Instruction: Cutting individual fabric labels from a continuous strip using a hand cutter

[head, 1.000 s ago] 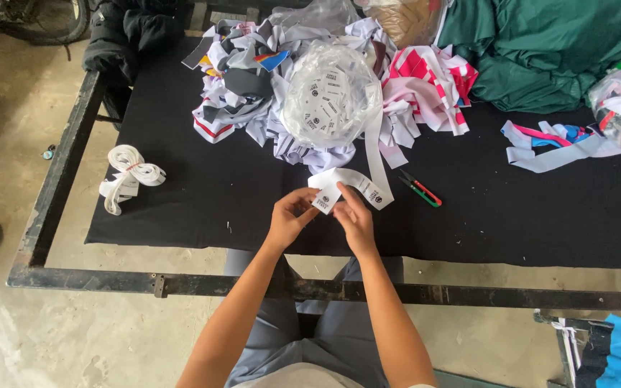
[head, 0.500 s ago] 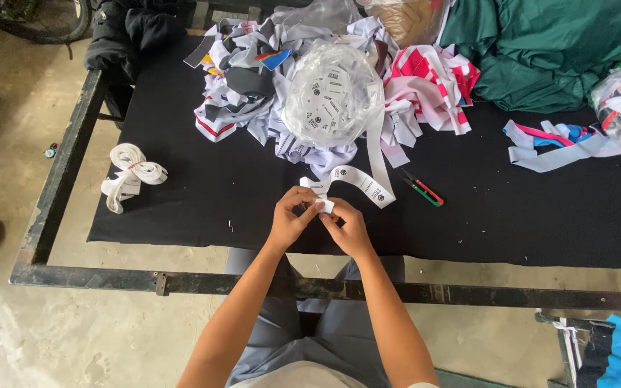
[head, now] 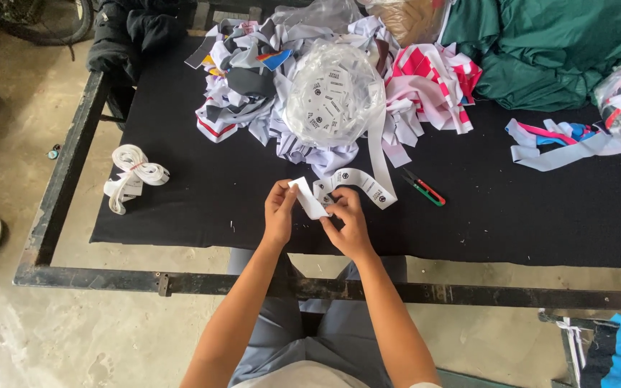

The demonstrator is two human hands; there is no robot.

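Note:
My left hand (head: 279, 213) and my right hand (head: 346, 224) hold the end of a white printed label ribbon (head: 357, 183) between them, just above the black cloth (head: 203, 208) on the table. The left fingers pinch the folded white end. The ribbon runs up and back into a clear plastic bag full of white labels (head: 333, 92). Both hands sit close together near the table's front edge.
A heap of fabric scraps (head: 253, 86) lies behind the bag. Red-and-green snips (head: 423, 188) rest right of my hands. A bundle of white ribbon (head: 134, 174) is at the left, green cloth (head: 555, 50) at the back right, and the metal table frame (head: 181, 282) runs in front.
The hands have worked the ribbon end: the loose loop seen earlier is now drawn out, and a folded white piece stands up between the fingers.

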